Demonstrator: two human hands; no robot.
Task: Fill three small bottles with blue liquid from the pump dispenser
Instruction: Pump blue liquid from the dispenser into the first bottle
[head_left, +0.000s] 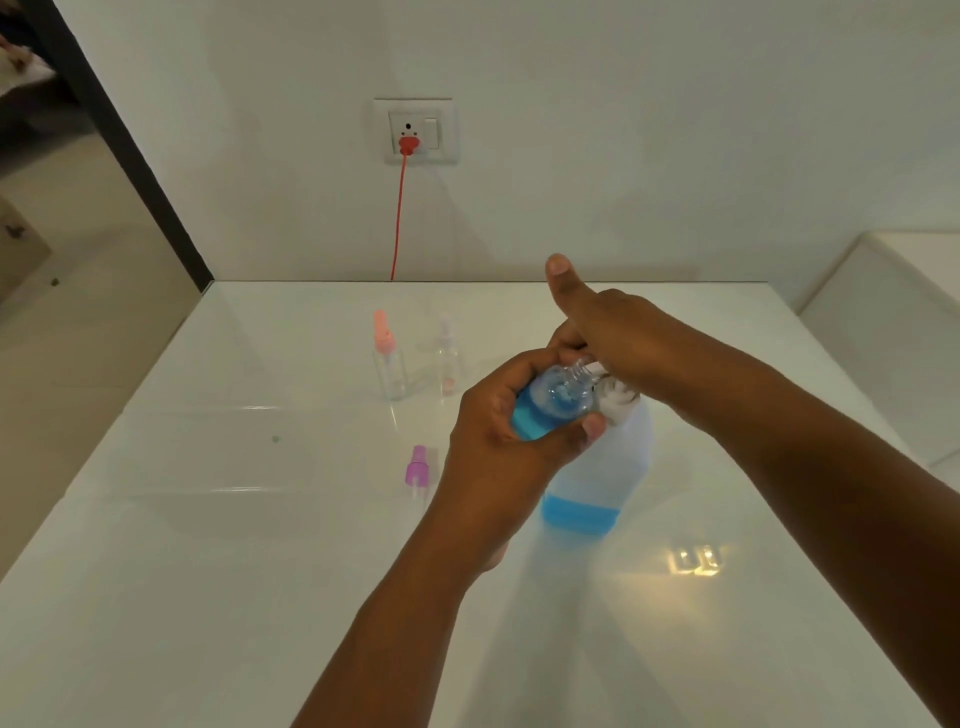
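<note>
- Glossy white tabletop (260, 571): smooth, reflective, carries all items.
- Large translucent plastic pump dispenser (602, 467): stands upright near centre; blue liquid low in its base.
- Right hand (618, 332): bears down on the white pump head, thumb raised; fingers apparently curled over it, though the contact is hidden.
- Left hand (498, 415): fingers wrapped around a small clear bottle partly filled with blue (545, 405), tilted, with its open neck just beside the nozzle to catch the liquid.
- Two empty clear spray bottles, one pink-capped (387, 358), one pale-capped (448, 358), wait behind.
- Loose purple spray cap (417, 467) lies aside, presumably from the held bottle.
</note>
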